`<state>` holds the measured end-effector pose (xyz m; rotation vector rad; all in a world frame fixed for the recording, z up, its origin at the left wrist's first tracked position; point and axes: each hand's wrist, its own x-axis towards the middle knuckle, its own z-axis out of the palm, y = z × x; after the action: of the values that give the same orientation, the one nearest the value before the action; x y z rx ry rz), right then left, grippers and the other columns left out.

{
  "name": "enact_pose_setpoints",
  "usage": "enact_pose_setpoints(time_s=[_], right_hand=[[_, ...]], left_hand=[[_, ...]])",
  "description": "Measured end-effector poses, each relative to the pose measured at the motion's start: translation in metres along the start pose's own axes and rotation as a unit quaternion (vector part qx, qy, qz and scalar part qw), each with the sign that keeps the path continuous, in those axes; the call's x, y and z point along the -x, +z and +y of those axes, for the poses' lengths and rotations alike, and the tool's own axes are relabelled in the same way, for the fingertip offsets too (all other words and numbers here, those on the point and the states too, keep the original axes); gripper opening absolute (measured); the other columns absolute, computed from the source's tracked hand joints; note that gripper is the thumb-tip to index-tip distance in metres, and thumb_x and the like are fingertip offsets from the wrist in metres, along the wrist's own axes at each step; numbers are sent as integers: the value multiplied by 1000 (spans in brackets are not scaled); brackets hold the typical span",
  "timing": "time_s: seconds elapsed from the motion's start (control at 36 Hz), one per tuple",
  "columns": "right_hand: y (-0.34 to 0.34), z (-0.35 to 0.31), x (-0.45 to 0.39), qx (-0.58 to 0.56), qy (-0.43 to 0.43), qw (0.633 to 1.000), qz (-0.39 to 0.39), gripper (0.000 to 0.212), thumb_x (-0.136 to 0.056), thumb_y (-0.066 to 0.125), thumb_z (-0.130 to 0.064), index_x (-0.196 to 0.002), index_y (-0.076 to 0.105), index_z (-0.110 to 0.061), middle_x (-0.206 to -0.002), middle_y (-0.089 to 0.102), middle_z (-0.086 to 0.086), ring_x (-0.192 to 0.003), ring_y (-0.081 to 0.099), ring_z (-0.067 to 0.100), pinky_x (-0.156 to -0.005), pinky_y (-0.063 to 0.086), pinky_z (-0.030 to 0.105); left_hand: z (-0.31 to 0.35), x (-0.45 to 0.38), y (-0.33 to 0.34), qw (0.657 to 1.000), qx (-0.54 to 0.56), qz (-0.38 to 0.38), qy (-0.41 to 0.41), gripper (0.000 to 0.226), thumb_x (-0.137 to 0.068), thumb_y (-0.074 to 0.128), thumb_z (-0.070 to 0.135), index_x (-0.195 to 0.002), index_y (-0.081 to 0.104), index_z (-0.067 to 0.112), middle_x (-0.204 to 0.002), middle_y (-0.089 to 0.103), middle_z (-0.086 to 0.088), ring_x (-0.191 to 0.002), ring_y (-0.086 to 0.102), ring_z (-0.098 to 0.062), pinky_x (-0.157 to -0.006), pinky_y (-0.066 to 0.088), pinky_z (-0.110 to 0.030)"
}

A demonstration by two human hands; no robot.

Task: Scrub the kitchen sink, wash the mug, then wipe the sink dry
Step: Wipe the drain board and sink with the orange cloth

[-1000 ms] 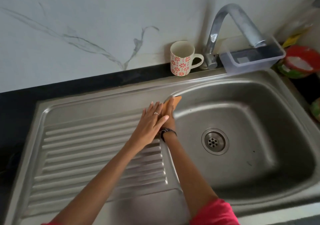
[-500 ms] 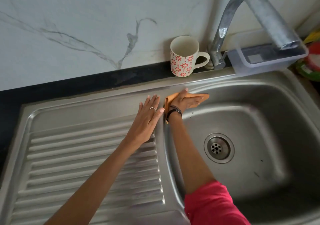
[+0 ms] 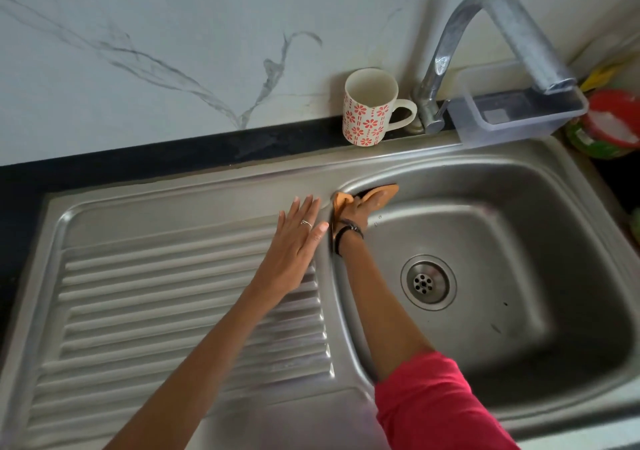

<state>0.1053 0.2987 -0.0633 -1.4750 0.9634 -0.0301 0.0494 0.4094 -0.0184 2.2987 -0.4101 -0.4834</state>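
A steel sink fills the view, its basin on the right with a round drain. My right hand presses an orange cloth against the basin's upper left inner wall, just under the rim; the cloth shows around the fingers. My left hand lies flat with straight fingers on the ridged drainboard, beside the basin's edge. A white mug with red flowers stands upright on the ledge behind the sink, left of the tap.
A bent steel tap arches over the basin's back. A clear plastic tub sits on the ledge to its right, with a red and green container at the far right. A marble-patterned wall rises behind.
My right hand has slid the cloth from the rim by the drainboard to the right along the basin's back wall. My left hand has stayed flat on the drainboard.
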Motion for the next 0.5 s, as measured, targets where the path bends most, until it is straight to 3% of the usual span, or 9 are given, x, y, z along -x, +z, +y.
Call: enact_pose_setpoints(time_s=[0.06,0.11,0.14,0.17,0.22,0.31,0.36,0.44,0.5], right_hand=[[7,15,-5,61,15,997,-38,40,-100,23,-40,-140,18,-42,-107,53,2,-99,52,18,-110,29,34],[6,29,-10,16,70,997,-37,31,-96,20,-54,-103,45,-36,-76,48,0,-70,47,15,-96,41,31],[1,29,-4,-12,108,992,-70,40,-96,23,-54,-89,52,-28,-75,48,3,-68,48,16,-86,43,28],[-3,28,2,2,129,987,-95,41,-98,28,-49,-90,57,-21,-85,55,8,-78,53,20,-87,43,28],[-9,30,6,134,103,978,-120,41,-99,34,-38,-118,58,-10,-121,58,14,-109,54,28,-101,39,35],[-28,33,15,158,94,963,-196,47,-100,33,-38,-130,52,-8,-129,54,15,-117,52,31,-96,40,34],[-38,42,21,181,91,955,-216,47,-100,34,-40,-129,54,-8,-129,56,14,-113,54,31,-92,42,34],[-51,61,35,236,69,941,-230,41,-100,35,-36,-123,59,-12,-115,59,13,-89,54,23,-77,43,30],[-62,69,45,270,77,926,-252,34,-100,36,-34,-94,64,-16,-91,58,8,-69,49,15,-62,40,24]], left_hand=[[-1,4,-1,1000,3,2,-3,66,-90,10,49,-149,5,21,-157,-2,7,-137,-15,3,-113,-14,-21],[-1,8,-3,1000,-1,4,-6,65,-90,11,49,-149,5,21,-157,-2,8,-136,-16,4,-112,-14,-20],[-1,11,-3,1000,-1,4,-6,66,-90,10,50,-149,5,21,-157,-3,8,-136,-16,4,-112,-14,-19],[0,13,-4,1000,1,3,-6,66,-90,10,51,-149,5,22,-157,-3,9,-136,-17,5,-112,-14,-19],[1,18,-5,1000,5,1,-5,67,-89,10,52,-149,5,22,-157,-3,9,-136,-16,5,-112,-14,-19],[4,24,-3,1000,0,-3,-4,68,-89,9,53,-149,4,23,-157,-3,8,-135,-17,4,-111,-13,-20],[6,27,0,1000,-7,-6,-2,68,-88,9,53,-149,4,22,-157,-3,8,-135,-17,4,-111,-14,-19],[8,31,10,999,-28,-14,10,68,-89,9,54,-149,3,21,-157,-4,7,-136,-17,2,-110,-14,-18],[9,33,16,999,-45,-25,16,63,-94,12,50,-149,3,20,-157,-3,5,-139,-16,-1,-111,-13,-20]])
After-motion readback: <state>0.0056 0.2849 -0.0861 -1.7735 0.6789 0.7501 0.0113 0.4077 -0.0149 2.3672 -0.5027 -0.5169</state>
